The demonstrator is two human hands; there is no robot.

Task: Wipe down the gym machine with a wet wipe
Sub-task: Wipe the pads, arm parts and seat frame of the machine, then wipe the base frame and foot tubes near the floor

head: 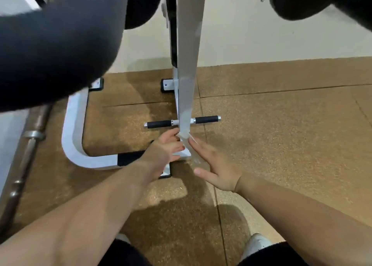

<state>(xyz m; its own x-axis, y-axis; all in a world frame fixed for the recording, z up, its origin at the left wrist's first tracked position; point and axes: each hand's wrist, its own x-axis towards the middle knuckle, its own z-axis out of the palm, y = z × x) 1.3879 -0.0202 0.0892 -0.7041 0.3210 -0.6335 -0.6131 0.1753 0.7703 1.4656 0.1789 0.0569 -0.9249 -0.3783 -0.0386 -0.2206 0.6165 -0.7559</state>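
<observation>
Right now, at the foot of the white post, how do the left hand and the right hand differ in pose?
The left hand curls its fingers onto the wet wipe from the left of the white post; the right hand lays straight fingers against its right side. The left hand's digits bunch together at the wipe; the right hand's thumb splays wide, touching nothing. Both meet at the post's foot.

Both arms reach forward-down; left hand [163,152] curled (hold unclear), right hand [218,170] flat, fingers [201,147] straight, thumb splayed.
</observation>
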